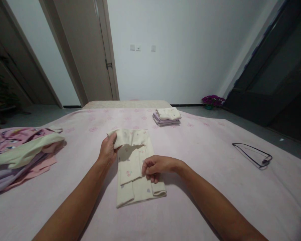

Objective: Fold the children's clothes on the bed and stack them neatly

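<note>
A cream garment [137, 187] with small printed motifs lies partly folded on the bed-like surface in front of me. Its far end is lifted and bent over toward me. My left hand [109, 149] grips the far left corner of that lifted end, thumb on top. Over the right part of the cloth, my right hand [152, 167] is closed, with curled fingers at the edge of an inner folded strip. Just what its fingertips pinch is partly hidden. A folded stack of cream and lilac clothes [167, 117] sits beyond, to the right.
Loose pink, cream and lilac clothes [22, 150] are heaped at the left. A thin black loop-shaped object [252, 154] lies at the right on the pale pink sheet [203, 201]. Purple flowers [212, 100] in a pot stand on the floor near the white wall [185, 57].
</note>
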`<state>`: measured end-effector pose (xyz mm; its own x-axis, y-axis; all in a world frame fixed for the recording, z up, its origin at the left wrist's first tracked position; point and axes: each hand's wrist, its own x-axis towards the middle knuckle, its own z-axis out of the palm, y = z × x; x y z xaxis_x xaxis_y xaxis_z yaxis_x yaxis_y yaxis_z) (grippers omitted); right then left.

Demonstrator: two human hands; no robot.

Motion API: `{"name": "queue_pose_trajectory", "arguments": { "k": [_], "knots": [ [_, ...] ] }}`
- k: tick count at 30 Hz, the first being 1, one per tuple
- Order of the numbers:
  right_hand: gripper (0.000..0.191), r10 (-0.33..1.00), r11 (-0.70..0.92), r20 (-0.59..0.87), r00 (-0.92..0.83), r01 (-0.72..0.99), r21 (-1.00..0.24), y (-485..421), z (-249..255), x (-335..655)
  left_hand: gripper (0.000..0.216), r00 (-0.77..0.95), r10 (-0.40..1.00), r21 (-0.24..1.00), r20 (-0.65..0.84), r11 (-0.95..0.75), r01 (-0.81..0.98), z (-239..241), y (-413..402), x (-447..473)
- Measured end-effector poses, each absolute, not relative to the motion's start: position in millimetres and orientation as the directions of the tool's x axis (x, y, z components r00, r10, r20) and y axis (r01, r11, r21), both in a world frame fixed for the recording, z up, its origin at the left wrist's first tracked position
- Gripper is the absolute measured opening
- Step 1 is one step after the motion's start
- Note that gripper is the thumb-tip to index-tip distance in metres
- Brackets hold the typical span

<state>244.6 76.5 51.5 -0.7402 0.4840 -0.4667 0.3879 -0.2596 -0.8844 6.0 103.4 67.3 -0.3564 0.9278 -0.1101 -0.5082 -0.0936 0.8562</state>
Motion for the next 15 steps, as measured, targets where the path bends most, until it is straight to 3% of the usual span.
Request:
{"name": "queue_pose_trajectory", "arguments": {
  "k": [3,8,12,15],
  "knots": [
    [0.032,0.325,-0.250,-0.501,-0.802,0.438,-0.863,83.1,55.4,256.9,0.027,-0.338,0.938,0.872,-0.073,-0.105,-0.478,70.6,100.3,9.4],
    [0.044,0.183,-0.216,-0.520,-0.834,0.482,-0.849,85.3,55.9,265.4,0.037,-0.284,0.958,0.920,0.031,-0.138,-0.366,71.8,93.5,16.9],
    [0.049,0.115,-0.196,-0.515,-0.849,0.489,-0.850,80.5,60.5,262.5,0.025,-0.161,0.968,0.979,0.193,-0.202,-0.039,71.9,80.0,28.3],
    [0.046,0.155,-0.221,-0.491,-0.857,0.454,-0.863,87.1,61.3,267.6,0.022,0.036,0.930,0.896,0.365,-0.362,0.258,70.9,65.1,40.6]
  ]
}}
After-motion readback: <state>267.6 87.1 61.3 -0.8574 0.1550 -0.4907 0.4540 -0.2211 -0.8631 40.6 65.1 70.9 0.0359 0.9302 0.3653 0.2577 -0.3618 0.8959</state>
